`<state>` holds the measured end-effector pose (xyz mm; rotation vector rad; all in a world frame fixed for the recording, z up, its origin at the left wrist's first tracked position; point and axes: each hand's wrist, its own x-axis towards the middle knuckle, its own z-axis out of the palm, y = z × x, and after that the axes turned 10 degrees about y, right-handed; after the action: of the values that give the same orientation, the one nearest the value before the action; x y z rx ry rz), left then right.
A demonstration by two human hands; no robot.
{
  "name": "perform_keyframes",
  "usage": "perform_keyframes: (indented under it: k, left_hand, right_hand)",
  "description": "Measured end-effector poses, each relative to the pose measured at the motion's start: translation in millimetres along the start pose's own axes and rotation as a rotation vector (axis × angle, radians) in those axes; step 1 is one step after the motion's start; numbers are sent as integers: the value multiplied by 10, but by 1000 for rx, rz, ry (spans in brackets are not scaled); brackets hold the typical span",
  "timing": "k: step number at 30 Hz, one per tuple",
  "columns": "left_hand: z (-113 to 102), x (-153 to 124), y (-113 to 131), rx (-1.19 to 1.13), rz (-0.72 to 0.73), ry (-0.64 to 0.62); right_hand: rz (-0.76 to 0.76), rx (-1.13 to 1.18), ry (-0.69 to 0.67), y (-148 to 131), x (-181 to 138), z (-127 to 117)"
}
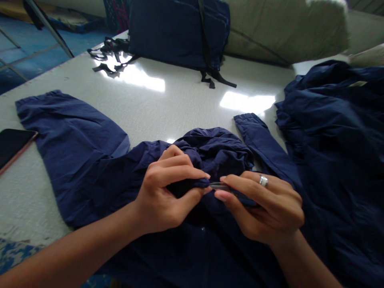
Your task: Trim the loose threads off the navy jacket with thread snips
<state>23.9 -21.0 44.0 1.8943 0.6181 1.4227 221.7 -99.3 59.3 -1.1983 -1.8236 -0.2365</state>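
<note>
A navy blue garment (90,172) lies spread and bunched over the near side of the table, its sleeves reaching out to left and right. My left hand (168,188) pinches a folded edge of this garment between thumb and fingertips. Just right of that edge, my right hand (264,204) is closed on small thread snips (219,186), whose thin metal blades point left at the pinched cloth. The handle is mostly hidden in the palm. Blade tips and cloth edge meet at my left fingertips; whether a thread is between them I cannot tell.
Another heap of navy garments (339,160) lies at the right. A phone (16,146) rests at the left edge. Behind, a navy fabric bundle (177,32) stands beside a large grey-green sack (285,32). Black straps (112,56) lie on the white table (180,100).
</note>
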Motion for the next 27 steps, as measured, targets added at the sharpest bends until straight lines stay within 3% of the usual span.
perform_keyframes:
  k: [27]
  left_hand:
    - [3, 7, 12, -18, -20, 1]
  right_hand:
    - [-17, -45, 54, 2, -8, -2]
